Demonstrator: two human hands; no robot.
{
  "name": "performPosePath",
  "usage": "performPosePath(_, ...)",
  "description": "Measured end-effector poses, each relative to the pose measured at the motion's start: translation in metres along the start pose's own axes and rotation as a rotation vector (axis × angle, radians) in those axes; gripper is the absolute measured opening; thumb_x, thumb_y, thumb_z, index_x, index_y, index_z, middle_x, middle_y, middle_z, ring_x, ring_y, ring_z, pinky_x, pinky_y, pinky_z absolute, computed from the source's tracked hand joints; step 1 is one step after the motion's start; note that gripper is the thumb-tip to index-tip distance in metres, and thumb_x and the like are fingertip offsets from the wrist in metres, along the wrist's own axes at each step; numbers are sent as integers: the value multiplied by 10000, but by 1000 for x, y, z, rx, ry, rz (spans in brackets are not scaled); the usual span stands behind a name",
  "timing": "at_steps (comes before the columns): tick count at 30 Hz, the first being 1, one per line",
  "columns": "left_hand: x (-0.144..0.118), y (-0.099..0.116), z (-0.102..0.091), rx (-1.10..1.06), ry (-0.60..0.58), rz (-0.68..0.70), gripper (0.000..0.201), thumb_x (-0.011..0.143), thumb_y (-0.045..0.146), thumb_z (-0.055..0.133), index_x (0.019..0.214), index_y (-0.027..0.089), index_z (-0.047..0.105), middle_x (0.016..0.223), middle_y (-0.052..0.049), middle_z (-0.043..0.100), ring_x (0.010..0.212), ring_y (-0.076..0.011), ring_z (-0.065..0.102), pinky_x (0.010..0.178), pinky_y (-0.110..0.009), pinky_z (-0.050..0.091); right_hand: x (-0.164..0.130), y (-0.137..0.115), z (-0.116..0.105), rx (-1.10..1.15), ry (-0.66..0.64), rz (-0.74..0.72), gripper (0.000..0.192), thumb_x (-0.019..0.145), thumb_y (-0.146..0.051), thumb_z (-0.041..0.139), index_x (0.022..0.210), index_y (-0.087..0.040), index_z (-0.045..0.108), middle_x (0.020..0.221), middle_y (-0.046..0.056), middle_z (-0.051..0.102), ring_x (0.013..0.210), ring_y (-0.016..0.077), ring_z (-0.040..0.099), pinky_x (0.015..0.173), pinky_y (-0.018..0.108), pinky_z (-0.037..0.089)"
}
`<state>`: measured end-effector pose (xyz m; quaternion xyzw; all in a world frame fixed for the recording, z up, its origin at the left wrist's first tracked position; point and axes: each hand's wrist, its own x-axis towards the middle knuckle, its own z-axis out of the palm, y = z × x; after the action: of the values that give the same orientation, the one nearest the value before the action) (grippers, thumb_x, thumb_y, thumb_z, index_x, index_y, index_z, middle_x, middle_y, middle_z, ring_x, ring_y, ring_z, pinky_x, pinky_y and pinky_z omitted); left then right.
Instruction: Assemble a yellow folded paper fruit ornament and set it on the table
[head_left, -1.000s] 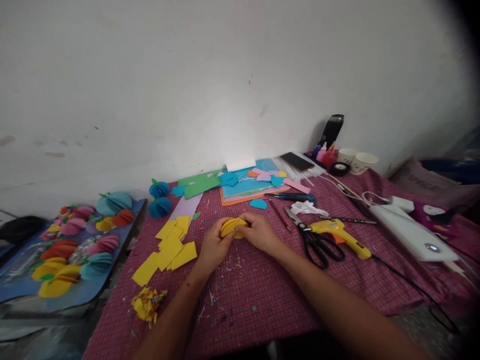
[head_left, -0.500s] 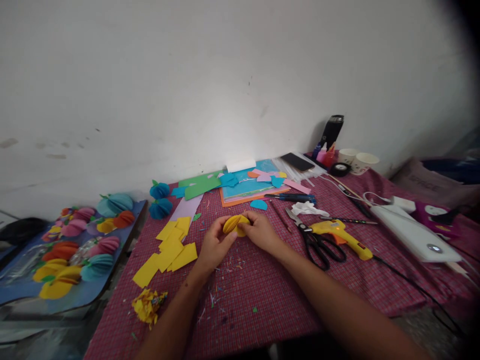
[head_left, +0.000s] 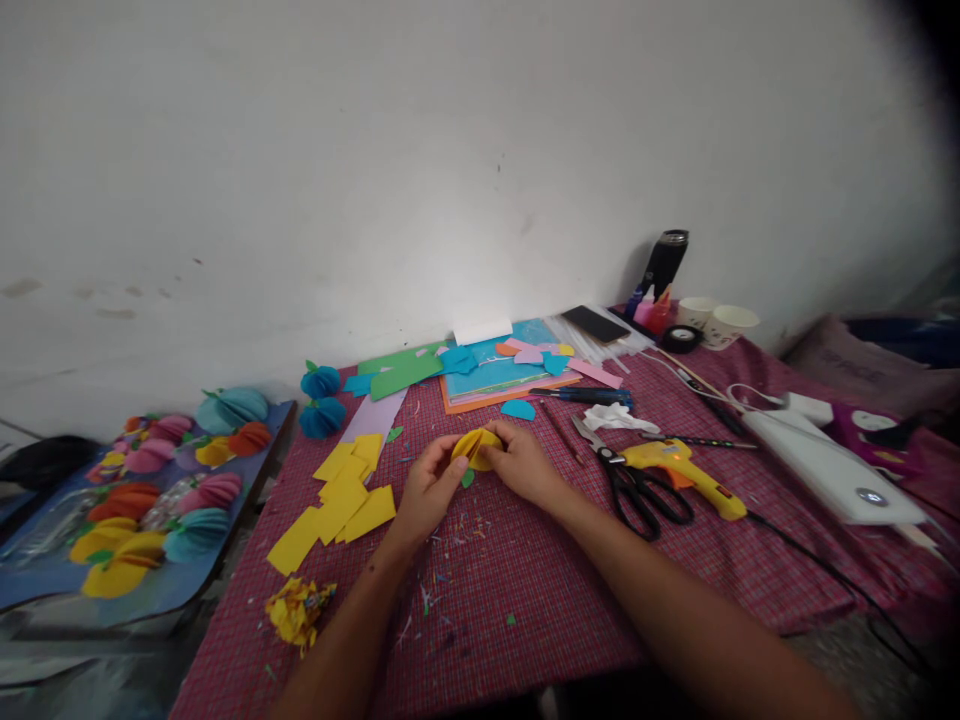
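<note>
Both hands meet mid-worktop (head_left: 525,600) on a yellow paper ball (head_left: 475,447) of folded discs. The left hand (head_left: 429,490) pinches its near edge between thumb and fingers; the right hand (head_left: 523,462) clasps the far side. A small green scrap (head_left: 467,478), perhaps a leaf, shows just beneath. The step looks like fanning the folds open into shape. Next, a light, even grip is needed so the glued leaves spread without creasing. Scissors (head_left: 630,480) and glue gun (head_left: 679,472) lie to the right.

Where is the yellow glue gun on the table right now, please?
In the head view the yellow glue gun lies on the checked tablecloth, right of the right hand, just beside the black-handled scissors.
</note>
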<state>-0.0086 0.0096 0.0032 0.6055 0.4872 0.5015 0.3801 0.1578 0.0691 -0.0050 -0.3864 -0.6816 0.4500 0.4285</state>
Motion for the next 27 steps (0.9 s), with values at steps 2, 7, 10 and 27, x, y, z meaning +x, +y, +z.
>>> performPosePath(2,0,-1,0,2,3,0,355,909,391,588,1189,172,593,1138,-90,673,1016,-200,636,910,-324,493,0,2,0,10,-5,1,185,766,-157,528,892,-174,662,820,1,653,738,150,579,646,243,437)
performPosePath(7,0,-2,1,-2,3,-6,360,904,391,594,1190,171,591,1150,-92,672,1037,-200,636,930,-327,487,1,4,1,-2,6,1,182,764,-154,532,881,-179,669,806,1,653,724,150,573,640,243,437)
performPosePath(10,0,-1,1,-27,-10,-7,383,872,375,640,1193,175,582,1176,-95,670,1071,-207,636,956,-336,481,1,5,1,-11,6,0,186,763,-149,524,878,-180,667,811,2,655,718,147,573,639,242,436)
performPosePath(27,0,-3,-1,-63,-35,-13,358,894,360,624,1201,180,588,1151,-87,664,1019,-197,629,900,-317,490,1,4,0,3,-9,-7,240,760,-133,506,918,-174,682,841,8,670,759,155,596,664,247,447)
